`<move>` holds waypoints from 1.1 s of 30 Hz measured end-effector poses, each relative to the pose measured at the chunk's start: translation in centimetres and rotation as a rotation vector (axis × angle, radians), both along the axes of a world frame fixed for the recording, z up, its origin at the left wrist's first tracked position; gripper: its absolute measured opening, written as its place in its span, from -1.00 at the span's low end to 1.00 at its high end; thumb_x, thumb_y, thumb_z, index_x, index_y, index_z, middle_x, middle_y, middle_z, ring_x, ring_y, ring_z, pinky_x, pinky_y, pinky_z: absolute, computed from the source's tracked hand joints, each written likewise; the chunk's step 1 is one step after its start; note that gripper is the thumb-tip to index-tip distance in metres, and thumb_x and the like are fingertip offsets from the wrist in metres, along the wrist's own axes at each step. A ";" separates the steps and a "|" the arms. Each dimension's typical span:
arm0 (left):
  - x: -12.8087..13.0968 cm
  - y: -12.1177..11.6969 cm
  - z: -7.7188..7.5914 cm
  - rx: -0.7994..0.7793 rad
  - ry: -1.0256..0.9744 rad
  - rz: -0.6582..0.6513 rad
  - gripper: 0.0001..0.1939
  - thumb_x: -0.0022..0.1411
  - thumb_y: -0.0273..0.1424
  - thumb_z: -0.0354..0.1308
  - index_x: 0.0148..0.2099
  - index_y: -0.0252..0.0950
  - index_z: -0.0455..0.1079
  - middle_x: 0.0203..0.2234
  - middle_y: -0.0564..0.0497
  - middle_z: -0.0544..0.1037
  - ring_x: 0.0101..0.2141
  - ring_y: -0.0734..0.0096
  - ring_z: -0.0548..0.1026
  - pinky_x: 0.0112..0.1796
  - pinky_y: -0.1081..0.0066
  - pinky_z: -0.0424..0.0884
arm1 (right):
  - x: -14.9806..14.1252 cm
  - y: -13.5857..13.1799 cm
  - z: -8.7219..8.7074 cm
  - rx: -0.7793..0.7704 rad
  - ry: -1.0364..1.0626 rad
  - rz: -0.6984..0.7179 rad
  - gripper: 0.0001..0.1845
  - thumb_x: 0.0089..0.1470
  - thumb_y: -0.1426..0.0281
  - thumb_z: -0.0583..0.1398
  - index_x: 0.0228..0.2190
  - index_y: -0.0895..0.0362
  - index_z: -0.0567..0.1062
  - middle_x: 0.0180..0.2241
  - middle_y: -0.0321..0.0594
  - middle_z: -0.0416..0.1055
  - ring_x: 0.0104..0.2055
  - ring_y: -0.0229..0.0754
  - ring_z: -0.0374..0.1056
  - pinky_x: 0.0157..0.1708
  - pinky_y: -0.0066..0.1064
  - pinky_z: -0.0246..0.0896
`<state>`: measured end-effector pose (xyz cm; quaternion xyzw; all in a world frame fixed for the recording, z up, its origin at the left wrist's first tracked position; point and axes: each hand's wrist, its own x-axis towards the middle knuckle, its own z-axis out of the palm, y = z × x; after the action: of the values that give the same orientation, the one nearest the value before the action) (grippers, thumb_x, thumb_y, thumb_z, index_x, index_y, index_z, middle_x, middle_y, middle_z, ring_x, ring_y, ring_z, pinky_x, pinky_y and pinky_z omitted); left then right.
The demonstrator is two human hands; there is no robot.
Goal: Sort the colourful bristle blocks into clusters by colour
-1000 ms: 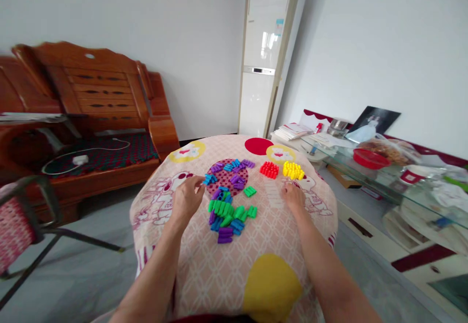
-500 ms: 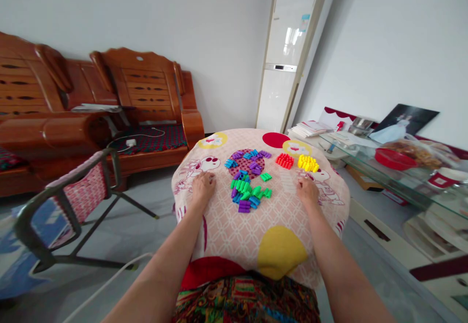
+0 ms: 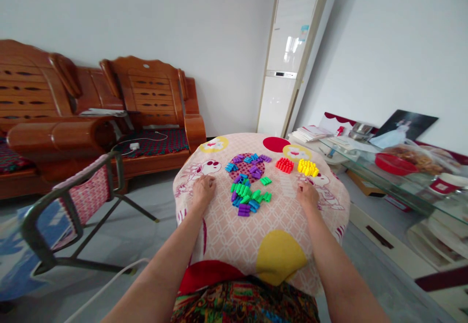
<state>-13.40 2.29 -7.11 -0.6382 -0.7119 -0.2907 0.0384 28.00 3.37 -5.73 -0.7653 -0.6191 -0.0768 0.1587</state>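
Observation:
My left hand [image 3: 204, 191] rests on the patterned tablecloth [image 3: 234, 240], its fingers curled in with nothing seen in them. Across the table my right hand [image 3: 307, 194] lies likewise, loosely closed and apart from any piece. Between the two is a loose heap of small ribbed plastic pieces: green pieces [image 3: 244, 191], purple pieces [image 3: 243, 210] and blue pieces [image 3: 230, 167], mixed together. Beyond my right hand, a tight block of yellow pieces [image 3: 307, 167] sits beside a block of red pieces [image 3: 284, 165]. Neither hand touches a piece.
A folding chair [image 3: 87, 186] stands left of the table, with wooden sofas [image 3: 153, 94] behind it. On the right is a glass-topped cabinet [image 3: 387, 181] bearing a red bowl [image 3: 395, 163], papers and a photo. A tall white air conditioner [image 3: 280, 99] stands in the corner.
My view has tilted up slightly, so everything sits a little lower in the picture. Both hands stay at about the same spots on the tablecloth, and the pieces have not moved.

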 end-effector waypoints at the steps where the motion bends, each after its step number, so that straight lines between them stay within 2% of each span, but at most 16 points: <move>1: -0.1 0.1 -0.1 0.002 0.000 -0.001 -0.71 0.25 -0.39 0.02 -0.08 -0.29 0.51 -0.13 -0.13 0.58 -0.07 0.18 0.50 0.02 0.26 0.35 | 0.0 0.0 0.0 0.000 0.005 0.000 -0.68 0.22 0.43 0.03 -0.21 0.16 0.58 -0.19 -0.08 0.50 -0.14 -0.14 0.38 -0.21 -0.40 0.14; 24: 0.0 0.0 0.3 -0.015 -0.025 -0.005 -0.73 0.23 -0.39 0.03 -0.10 -0.25 0.50 -0.13 -0.10 0.58 -0.06 0.21 0.50 0.06 0.27 0.33 | 0.3 0.2 -0.1 -0.004 0.045 -0.018 -0.67 0.21 0.42 0.03 -0.21 0.12 0.60 -0.18 -0.12 0.50 -0.16 -0.16 0.38 -0.24 -0.41 0.14; 28: -0.1 0.1 0.2 -0.014 -0.028 -0.013 -0.73 0.23 -0.39 0.03 -0.10 -0.29 0.50 -0.12 -0.13 0.58 -0.05 0.21 0.50 0.06 0.28 0.33 | 0.3 0.3 -0.1 -0.016 0.045 -0.012 -0.65 0.20 0.42 0.03 -0.16 0.13 0.59 -0.17 -0.11 0.50 -0.15 -0.15 0.38 -0.22 -0.40 0.15; 33: -0.1 0.2 0.0 0.006 -0.031 -0.019 -0.72 0.23 -0.40 0.03 -0.09 -0.32 0.50 -0.11 -0.15 0.58 -0.05 0.21 0.50 0.05 0.29 0.34 | 0.2 0.1 0.0 -0.008 0.021 -0.020 -0.66 0.20 0.43 0.03 -0.19 0.15 0.59 -0.18 -0.10 0.51 -0.17 -0.15 0.38 -0.25 -0.41 0.13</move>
<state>-13.53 2.46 -7.14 -0.6404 -0.7054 -0.3028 0.0266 28.20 3.49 -5.72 -0.7728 -0.6101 -0.0677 0.1612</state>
